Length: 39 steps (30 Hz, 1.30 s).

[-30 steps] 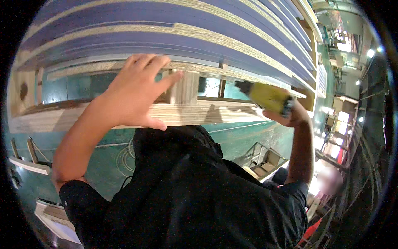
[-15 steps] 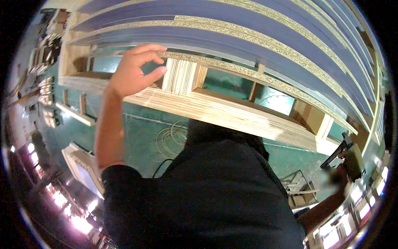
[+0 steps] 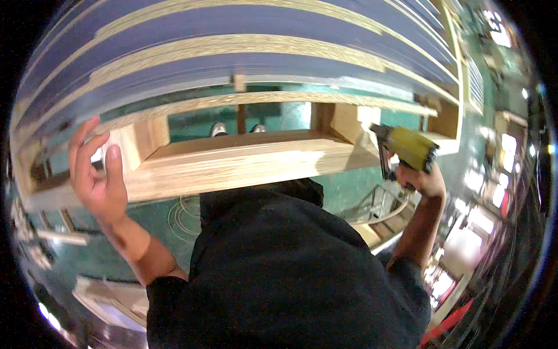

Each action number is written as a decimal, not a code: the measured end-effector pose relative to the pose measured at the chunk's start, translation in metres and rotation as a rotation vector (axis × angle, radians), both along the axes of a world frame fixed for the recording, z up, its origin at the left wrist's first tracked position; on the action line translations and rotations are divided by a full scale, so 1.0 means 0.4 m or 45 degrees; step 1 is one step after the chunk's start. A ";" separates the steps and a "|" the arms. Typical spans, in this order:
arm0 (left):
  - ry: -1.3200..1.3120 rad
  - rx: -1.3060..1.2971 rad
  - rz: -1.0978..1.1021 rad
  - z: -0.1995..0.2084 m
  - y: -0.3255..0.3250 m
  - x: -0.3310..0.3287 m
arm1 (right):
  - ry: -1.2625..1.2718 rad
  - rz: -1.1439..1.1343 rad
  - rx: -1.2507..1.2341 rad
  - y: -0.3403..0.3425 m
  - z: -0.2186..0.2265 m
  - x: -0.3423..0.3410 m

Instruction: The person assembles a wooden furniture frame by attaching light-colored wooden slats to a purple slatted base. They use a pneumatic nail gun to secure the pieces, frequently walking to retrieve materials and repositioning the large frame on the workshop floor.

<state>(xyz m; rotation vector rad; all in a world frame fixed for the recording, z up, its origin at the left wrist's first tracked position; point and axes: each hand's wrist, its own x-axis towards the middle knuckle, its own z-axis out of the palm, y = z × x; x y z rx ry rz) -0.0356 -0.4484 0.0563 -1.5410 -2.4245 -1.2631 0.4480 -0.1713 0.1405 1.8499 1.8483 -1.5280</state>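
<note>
My right hand (image 3: 429,179) is wrapped round the handle of a yellow and black nail gun (image 3: 410,145). The gun's nose is close to a wooden block (image 3: 347,123) in the right part of a long timber frame; whether they touch, I cannot tell. My left hand (image 3: 100,183) is raised at the frame's left part, its fingers spread and nothing in them. Beside that hand stands a pale block (image 3: 131,145) between the layered front rail (image 3: 250,168) and a thin chipboard edge (image 3: 261,99).
Several blue-faced chipboard panels (image 3: 244,43) stand on edge beyond the front rail. Coiled hose (image 3: 183,218) lies on the green floor at left, near a pale stacked bundle (image 3: 110,299). A metal-framed rack (image 3: 378,206) stands below the gun.
The view has swung to the right. My right hand has brought the nail gun up to the frame's right block. My left hand no longer curls over the chipboard edge and its fingers are spread.
</note>
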 end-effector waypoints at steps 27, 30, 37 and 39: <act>0.366 -0.817 -1.284 0.019 0.573 0.616 | 0.232 1.136 0.513 0.355 0.043 0.212; 0.440 -0.861 -1.269 0.016 0.563 0.619 | 0.246 1.212 0.658 0.348 0.051 0.159; 0.505 -0.854 -1.149 0.023 0.520 0.620 | 0.115 1.284 0.514 0.313 0.073 -0.008; 0.501 -0.797 -1.136 0.014 0.506 0.626 | 0.175 1.368 0.445 0.322 0.061 -0.037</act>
